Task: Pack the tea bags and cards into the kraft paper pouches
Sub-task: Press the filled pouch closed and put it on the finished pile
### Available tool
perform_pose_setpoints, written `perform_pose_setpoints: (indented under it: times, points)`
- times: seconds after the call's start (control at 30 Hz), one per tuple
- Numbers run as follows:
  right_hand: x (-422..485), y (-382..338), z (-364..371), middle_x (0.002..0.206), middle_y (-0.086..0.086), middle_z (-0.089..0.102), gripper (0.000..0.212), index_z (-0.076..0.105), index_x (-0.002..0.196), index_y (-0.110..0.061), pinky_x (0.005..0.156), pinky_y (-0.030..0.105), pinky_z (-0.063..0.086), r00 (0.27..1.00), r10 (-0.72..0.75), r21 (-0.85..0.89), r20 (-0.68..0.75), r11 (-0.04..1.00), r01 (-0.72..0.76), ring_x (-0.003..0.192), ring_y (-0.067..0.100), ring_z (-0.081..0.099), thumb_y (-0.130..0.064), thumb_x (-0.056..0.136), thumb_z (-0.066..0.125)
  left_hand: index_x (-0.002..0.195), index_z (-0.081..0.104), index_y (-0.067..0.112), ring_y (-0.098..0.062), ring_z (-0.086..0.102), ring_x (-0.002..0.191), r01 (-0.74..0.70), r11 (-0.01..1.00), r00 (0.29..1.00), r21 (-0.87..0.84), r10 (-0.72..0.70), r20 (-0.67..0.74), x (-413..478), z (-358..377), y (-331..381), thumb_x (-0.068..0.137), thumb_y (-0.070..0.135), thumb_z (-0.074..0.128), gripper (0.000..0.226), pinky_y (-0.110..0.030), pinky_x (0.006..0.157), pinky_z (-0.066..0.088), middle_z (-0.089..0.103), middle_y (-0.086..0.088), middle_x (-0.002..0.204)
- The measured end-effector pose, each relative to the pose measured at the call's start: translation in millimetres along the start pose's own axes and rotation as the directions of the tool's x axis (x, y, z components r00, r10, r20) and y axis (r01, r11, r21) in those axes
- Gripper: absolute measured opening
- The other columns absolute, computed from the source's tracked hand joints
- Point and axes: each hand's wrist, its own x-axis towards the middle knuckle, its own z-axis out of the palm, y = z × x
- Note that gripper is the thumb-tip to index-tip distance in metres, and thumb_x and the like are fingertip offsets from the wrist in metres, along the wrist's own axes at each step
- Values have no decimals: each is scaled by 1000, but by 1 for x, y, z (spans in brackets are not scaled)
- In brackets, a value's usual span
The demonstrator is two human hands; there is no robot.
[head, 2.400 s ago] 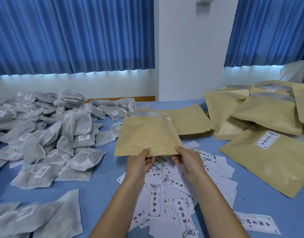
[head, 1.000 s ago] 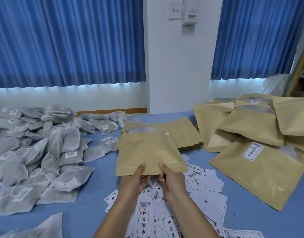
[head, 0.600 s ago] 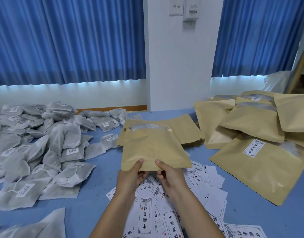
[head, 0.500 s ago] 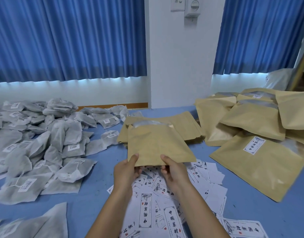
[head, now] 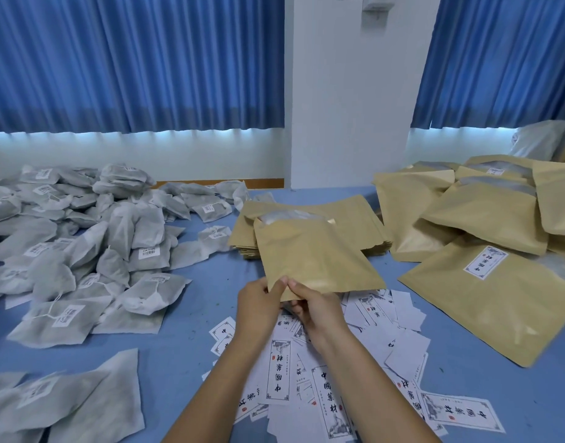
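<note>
Both hands, left (head: pixel 258 306) and right (head: pixel 317 310), pinch the kraft pouch (head: pixel 313 257) near edge; cards (head: pixel 367 318) below the grip on the tabletop (head: pixel 178 346).

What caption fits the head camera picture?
The left hand and right hand pinch a kraft pouch over scattered cards, beside piled tea bags.

Blue curtains (head: pixel 131 59) flanking a white pillar (head: pixel 348 107); blue tabletop (head: pixel 178 346) below; whitish bag (head: pixel 536 139) far right.

A blue table (head: pixel 185 343) carries a heap of grey tea bags (head: pixel 83 251) at left, scattered white cards (head: pixel 370 346) near, a flat pouch stack (head: pixel 364 219) far, filled pouches (head: pixel 482 238) at right.
</note>
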Motion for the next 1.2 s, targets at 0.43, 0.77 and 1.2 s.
perform_pose_setpoints:
  times: [0.43, 0.77, 1.2]
  points:
    - [8, -7, -7, 70, 5, 62, 22, 61, 98, 0, 40, 17, 40, 998, -23, 61, -54, 998, 27, 45, 11, 46, 7, 79, 69, 62, 62, 17, -1, 46, 35, 111, 984, 994, -141, -111, 8, 6, -6, 1, 92, 25, 61, 30, -16, 43, 38, 54, 10, 42]
    - [11, -16, -15, 82, 9, 60, 33, 58, 112, 4, 40, 16, 38, 998, -4, 81, -63, 997, 9, 53, 14, 44, 6, 80, 69, 58, 59, 17, -3, 44, 34, 122, 971, 991, -205, -129, -20, 6, -10, 4, 90, 24, 63, 33, -21, 45, 35, 52, 10, 41]
    - [14, -26, -24, 74, 6, 56, 20, 59, 98, -1, 39, 14, 41, 981, -37, 36, -190, 998, 45, 54, 15, 42, -1, 82, 72, 62, 62, 18, 2, 46, 34, 128, 959, 987, -254, -149, -65, 10, -17, 2, 89, 23, 63, 28, -19, 45, 37, 56, 13, 46]
